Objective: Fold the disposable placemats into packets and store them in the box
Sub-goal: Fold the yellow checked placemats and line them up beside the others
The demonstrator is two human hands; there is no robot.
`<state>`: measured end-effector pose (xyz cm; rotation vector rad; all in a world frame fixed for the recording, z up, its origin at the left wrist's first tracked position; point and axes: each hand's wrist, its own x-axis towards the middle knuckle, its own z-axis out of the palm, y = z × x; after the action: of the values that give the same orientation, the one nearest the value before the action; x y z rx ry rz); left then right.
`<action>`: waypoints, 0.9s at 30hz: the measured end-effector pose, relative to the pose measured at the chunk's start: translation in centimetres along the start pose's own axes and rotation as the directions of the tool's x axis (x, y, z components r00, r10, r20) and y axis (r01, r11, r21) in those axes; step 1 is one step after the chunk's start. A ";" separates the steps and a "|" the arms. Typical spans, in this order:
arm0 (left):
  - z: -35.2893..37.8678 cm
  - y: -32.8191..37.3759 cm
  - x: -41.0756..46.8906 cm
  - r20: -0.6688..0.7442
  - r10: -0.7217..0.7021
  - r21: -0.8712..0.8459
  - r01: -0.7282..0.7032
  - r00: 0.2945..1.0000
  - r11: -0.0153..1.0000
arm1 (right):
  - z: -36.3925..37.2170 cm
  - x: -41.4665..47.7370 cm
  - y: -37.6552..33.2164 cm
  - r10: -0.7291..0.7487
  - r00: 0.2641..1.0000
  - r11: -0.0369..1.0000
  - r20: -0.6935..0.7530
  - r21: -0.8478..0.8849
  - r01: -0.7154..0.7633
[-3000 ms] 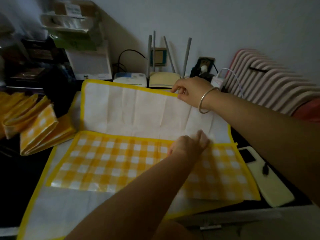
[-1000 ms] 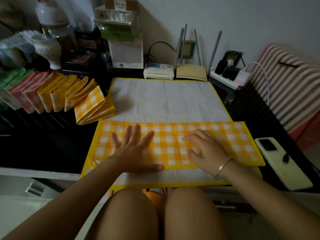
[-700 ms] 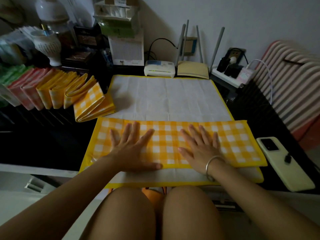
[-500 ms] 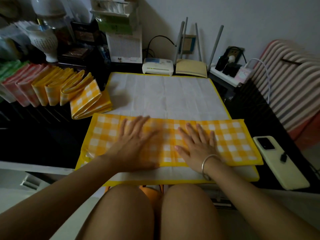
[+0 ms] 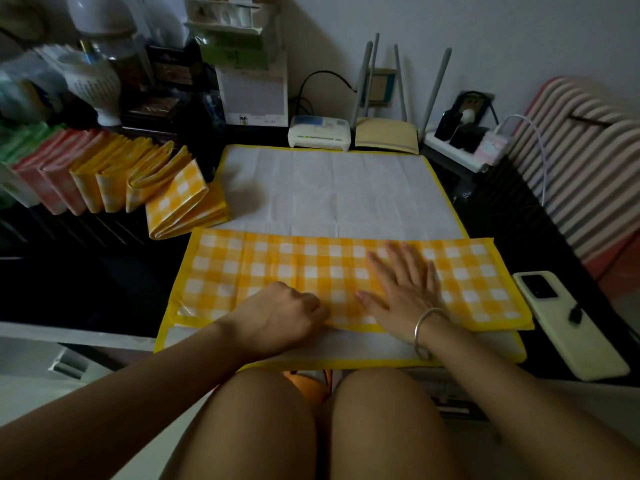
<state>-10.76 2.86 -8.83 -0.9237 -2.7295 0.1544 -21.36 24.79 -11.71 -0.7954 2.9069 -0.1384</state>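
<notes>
Two hands on the placemat (image 5: 329, 188).
Right hand (image 5: 405, 289) spread flat; left hand (image 5: 277, 317) curled at its near hem, grip unclear.

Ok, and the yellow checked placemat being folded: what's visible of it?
The yellow-and-white checked glossy placemat lies flat on the dark table, yellow-bordered, its creased white back up. One checked band is folded across the near part; the near edge overhangs the table. The right hand presses flat on the band; the left hand grips its near border.
</notes>
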 end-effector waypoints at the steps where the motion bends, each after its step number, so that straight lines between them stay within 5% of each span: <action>1: 0.1 -0.1 -0.1 0.003 -0.018 -0.021 0.018 1.000 1.000 | -0.3 0.0 0.2 -0.014 0.999 0.992 -0.049 0.125 0.020; 4: 0.4 -0.7 -0.3 0.045 -0.169 -0.119 0.173 0.985 0.978 | -2.0 -0.6 1.4 -0.055 0.980 0.913 -0.193 0.388 0.128; 8: 0.1 -1.8 0.2 0.028 -0.329 -0.227 0.327 0.944 0.918 | -4.0 -2.4 3.0 -0.332 0.934 0.922 -0.134 0.161 0.352; 14: -0.2 -2.3 -0.2 -0.041 -0.311 -0.181 0.299 0.949 0.937 | -4.1 -2.9 4.3 -0.469 0.879 0.882 -0.089 -0.109 0.459; 21: -0.6 -2.1 -0.5 0.083 -0.349 -0.169 0.358 0.933 0.918 | -2.6 -4.4 3.7 -0.409 0.911 0.905 -0.051 -0.155 0.397; 27: -2.2 -3.8 1.4 0.294 -0.388 -0.224 0.457 0.874 0.861 | -7.2 -3.1 4.0 -0.199 0.971 0.978 0.136 0.097 0.187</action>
<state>-13.44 0.79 -5.78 -0.3472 -3.1631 -0.2396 -21.73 30.24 -4.78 -1.0276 2.6656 -0.2097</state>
